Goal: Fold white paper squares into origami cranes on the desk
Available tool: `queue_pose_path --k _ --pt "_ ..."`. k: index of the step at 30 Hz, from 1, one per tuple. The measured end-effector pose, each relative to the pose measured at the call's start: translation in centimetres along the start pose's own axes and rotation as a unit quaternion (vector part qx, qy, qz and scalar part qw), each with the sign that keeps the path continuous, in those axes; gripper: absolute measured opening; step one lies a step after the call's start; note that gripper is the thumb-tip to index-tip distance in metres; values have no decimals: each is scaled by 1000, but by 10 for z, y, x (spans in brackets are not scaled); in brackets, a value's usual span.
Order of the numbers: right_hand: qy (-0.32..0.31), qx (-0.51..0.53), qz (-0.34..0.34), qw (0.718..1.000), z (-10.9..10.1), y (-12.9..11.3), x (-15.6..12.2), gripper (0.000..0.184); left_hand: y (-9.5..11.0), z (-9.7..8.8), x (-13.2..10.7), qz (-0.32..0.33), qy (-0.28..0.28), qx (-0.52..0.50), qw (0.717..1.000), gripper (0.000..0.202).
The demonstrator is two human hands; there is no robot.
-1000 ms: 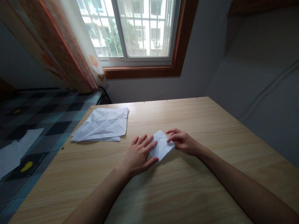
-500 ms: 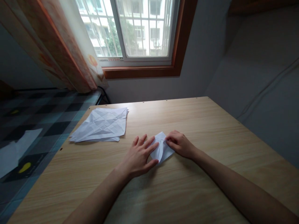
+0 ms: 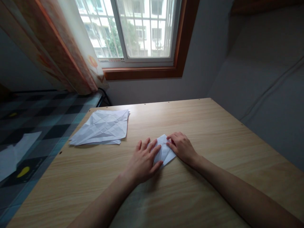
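A small folded white paper (image 3: 165, 152) lies on the wooden table (image 3: 213, 133), between my two hands. My left hand (image 3: 144, 160) rests flat on the paper's left part, fingers stretched out and slightly spread. My right hand (image 3: 181, 147) presses on the paper's right edge with its fingers curled down onto the fold. Most of the paper is hidden under the hands; only a middle strip shows.
A stack of creased white sheets (image 3: 102, 127) lies at the table's far left. Left of the table is a bed with a checked cover (image 3: 30, 126) and a white sheet (image 3: 14, 152) on it. A window (image 3: 140, 28) and a curtain (image 3: 59, 47) stand behind.
My right hand has moved left onto the paper and curled its fingers down on the fold. The paper's right flap now lies flatter. The left hand has barely shifted.
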State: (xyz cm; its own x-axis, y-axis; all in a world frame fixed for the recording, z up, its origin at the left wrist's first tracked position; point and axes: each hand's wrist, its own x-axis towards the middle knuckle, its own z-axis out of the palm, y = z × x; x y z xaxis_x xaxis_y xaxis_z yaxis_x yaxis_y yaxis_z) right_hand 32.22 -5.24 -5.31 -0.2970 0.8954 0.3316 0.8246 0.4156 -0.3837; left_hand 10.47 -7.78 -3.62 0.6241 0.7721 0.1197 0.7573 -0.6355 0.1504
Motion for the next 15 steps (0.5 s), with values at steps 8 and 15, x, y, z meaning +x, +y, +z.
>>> queue_pose_path --k 8,15 --pt "54 -82 -63 993 -6 1 -4 7 -1 2 -1 55 -3 28 998 49" --pt "-37 -147 -149 977 -7 -20 -23 15 2 4 -2 44 -9 26 999 51"
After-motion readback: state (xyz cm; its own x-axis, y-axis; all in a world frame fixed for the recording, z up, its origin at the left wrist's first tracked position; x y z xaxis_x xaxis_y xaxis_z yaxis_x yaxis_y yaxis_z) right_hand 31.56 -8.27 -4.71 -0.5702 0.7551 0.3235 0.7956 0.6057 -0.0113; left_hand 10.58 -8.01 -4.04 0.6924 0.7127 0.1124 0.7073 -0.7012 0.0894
